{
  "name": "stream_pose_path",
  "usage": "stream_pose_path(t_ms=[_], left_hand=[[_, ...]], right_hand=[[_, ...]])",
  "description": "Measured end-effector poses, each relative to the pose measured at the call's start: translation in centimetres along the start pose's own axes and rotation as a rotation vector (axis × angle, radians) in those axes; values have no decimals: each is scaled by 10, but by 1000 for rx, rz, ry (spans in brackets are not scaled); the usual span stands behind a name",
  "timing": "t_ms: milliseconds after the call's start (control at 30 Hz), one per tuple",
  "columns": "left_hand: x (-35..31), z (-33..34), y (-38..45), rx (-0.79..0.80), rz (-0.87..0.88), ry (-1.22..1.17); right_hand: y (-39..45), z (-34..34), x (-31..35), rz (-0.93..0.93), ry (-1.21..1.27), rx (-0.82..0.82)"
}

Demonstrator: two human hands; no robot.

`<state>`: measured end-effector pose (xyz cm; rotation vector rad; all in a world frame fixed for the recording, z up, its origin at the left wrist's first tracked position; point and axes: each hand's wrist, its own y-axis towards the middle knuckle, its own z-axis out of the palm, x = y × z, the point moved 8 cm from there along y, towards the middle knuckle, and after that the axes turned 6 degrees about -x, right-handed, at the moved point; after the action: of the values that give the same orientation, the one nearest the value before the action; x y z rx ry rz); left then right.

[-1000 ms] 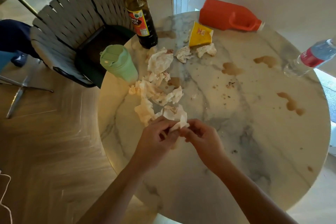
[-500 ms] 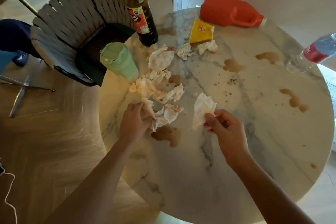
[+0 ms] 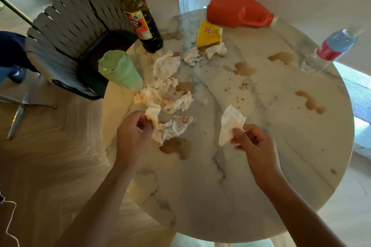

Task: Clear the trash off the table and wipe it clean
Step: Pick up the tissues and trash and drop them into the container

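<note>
- The desk (image 3: pixel 230 186) is far from clean: judging by what lies on it, the clearing has only begun and no wiping shows.
- The jug (image 3: pixel 239 13) lies on its side well beyond both hands, at the far edge; the dark bottle (image 3: pixel 140 18) stands far beyond the left hand, the water bottle (image 3: pixel 329 50) far beyond and right of the right hand.
- The green cup (image 3: pixel 120 72) stands just beyond the left hand.
- The tissue pile (image 3: pixel 166 94) runs from the left hand's fingers away toward the dark bottle; most of it is untouched.
- The yellow wrapper (image 3: pixel 208 35) and two more wads lie far ahead, between the hands.
- The left hand (image 3: pixel 133 136) has its fingers curled, pinching the near end of the pile.
- The right hand (image 3: pixel 255 142) pinches one tissue (image 3: pixel 230 124), lifted clear of the pile.
- Brown spills (image 3: pixel 176 145) sit between the hands and beyond the right one; crumbs too. All are left to wipe.
</note>
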<state>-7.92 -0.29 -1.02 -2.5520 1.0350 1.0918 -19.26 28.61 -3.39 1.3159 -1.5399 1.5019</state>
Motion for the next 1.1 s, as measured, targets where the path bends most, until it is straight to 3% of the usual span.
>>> stream_pose_path(t_ms=[167, 400, 767, 900, 1100], left_hand=[[-74, 24, -32, 128, 84, -132], [-171, 136, -132, 418, 161, -224], [-254, 322, -309, 623, -230, -365], [-232, 386, -345, 626, -409, -326], [-155, 470, -363, 469, -786, -273]], right_hand=[[-6, -45, -13, 29, 35, -69], [-7, -144, -47, 29, -3, -170], [40, -348, -137, 121, -111, -252], [78, -376, -181, 156, -217, -235], [141, -359, -262, 205, -396, -156]])
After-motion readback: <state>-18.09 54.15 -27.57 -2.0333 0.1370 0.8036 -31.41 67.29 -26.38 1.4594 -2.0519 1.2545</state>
